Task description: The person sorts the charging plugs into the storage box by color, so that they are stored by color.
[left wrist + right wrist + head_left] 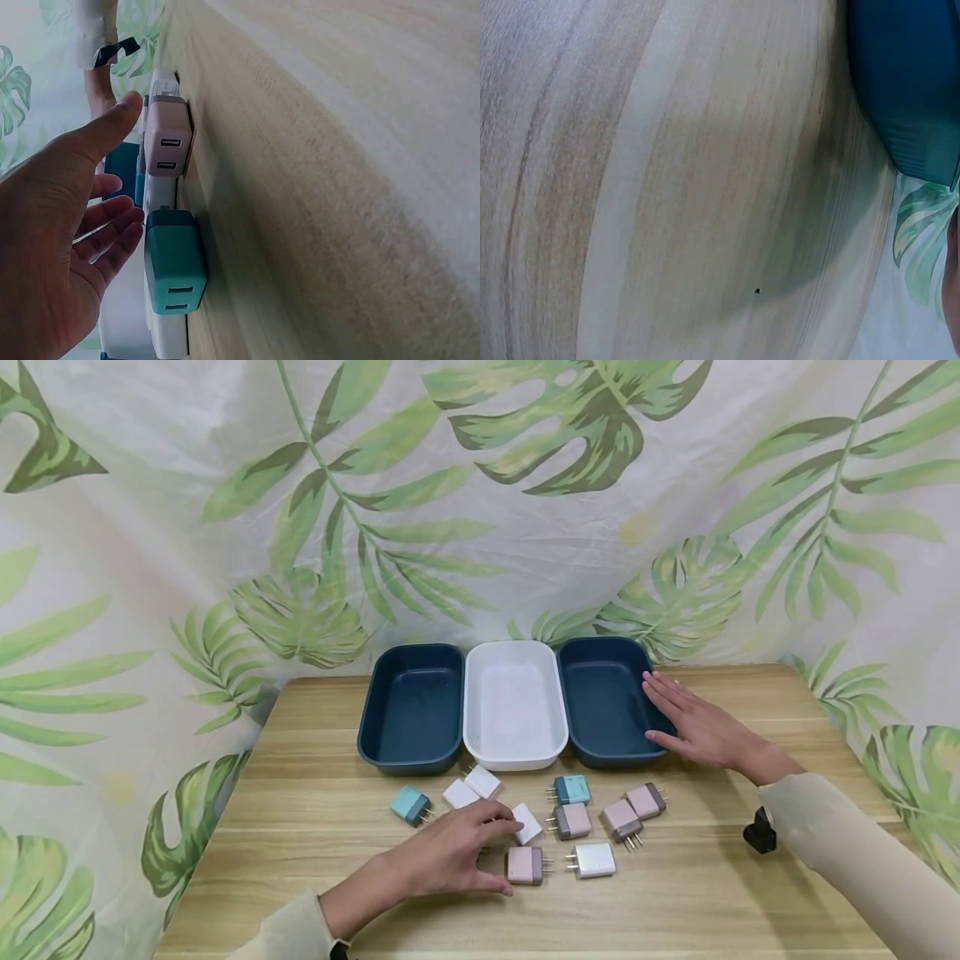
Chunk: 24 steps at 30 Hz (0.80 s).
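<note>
My left hand (pixel 442 852) hovers low over the table with thumb and fingers spread, close to a pink plug-in charger (pixel 519 865) and a white charger (pixel 527 824). In the left wrist view the hand (pixel 52 240) grips nothing; the pink charger (pixel 167 135) is beyond its thumb tip and a teal charger (pixel 176 266) stands nearer. Straight fingers of my right hand (pixel 701 731) rest at the right rim of the right dark blue bin (pixel 609 693). Only a sliver of that hand (pixel 952 289) enters the right wrist view, beside the bin (pixel 911 82).
A white bin (pixel 516 702) sits between the right bin and another dark blue bin (pixel 412 710). Several pink, white and teal chargers lie before them, including a teal one (pixel 410 805) on the left and a white one (pixel 596 860) in front. A leaf-print cloth (pixel 420 552) hangs behind.
</note>
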### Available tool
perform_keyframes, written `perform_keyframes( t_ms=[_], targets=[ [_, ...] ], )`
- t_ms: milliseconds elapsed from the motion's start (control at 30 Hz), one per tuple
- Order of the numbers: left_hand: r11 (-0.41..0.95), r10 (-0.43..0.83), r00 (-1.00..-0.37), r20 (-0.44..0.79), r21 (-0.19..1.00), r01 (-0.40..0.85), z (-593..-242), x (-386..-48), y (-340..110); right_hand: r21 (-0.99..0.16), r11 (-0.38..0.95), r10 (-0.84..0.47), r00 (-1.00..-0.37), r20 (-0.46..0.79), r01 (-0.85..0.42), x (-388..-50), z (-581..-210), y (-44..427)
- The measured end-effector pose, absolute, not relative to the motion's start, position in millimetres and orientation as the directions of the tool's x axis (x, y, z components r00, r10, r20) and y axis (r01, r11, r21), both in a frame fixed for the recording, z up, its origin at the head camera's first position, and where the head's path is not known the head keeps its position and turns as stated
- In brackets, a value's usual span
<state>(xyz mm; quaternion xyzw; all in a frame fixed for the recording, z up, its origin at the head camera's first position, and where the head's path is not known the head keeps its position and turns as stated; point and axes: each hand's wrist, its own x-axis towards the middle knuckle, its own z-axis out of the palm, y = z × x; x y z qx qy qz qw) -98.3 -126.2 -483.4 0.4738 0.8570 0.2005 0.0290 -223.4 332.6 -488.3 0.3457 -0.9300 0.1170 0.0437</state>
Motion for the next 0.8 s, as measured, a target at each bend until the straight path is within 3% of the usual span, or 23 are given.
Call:
perform_keyframes(
  t_ms=[800],
  targets=[
    [0.415,0.848,-0.503,0.171,0.377,0.828,-493.7,-95.7,-116.1,-0.211,0.749,-0.611,-0.778,0.148,-0.629,-223.2,-490.9,332.6]
  ],
)
